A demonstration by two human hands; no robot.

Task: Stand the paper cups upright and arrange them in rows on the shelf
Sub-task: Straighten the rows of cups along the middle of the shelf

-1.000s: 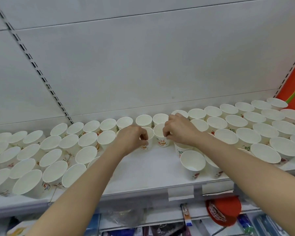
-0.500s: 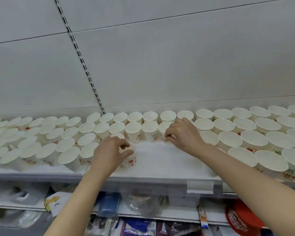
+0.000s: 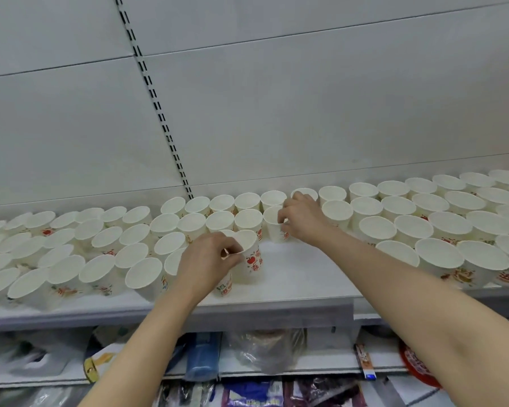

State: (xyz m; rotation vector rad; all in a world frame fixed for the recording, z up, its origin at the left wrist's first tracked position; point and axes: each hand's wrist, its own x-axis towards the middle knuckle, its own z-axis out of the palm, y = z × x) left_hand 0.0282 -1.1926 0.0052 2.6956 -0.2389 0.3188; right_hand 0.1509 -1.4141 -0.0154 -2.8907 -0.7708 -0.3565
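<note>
Several white paper cups with red and green print stand upright in rows along a white shelf (image 3: 294, 277). My left hand (image 3: 209, 259) pinches the rim of one printed cup (image 3: 249, 259) at the front of the middle gap, and another cup (image 3: 225, 284) is partly hidden under that hand. My right hand (image 3: 301, 220) grips the rim of a cup (image 3: 274, 226) in the second row from the back. Rows of cups fill the left (image 3: 71, 254) and right (image 3: 441, 227) sides.
The white back panel (image 3: 276, 113) has a slotted upright strip (image 3: 159, 113). Below the shelf edge lie bagged goods, a blue packet (image 3: 202, 356), a clear plastic bag (image 3: 265, 351) and a red round item (image 3: 417, 365) on a lower shelf.
The view has shifted left and down. My left hand drew back from the second row to the front with a cup. My right hand stayed on its cup in the second row.
</note>
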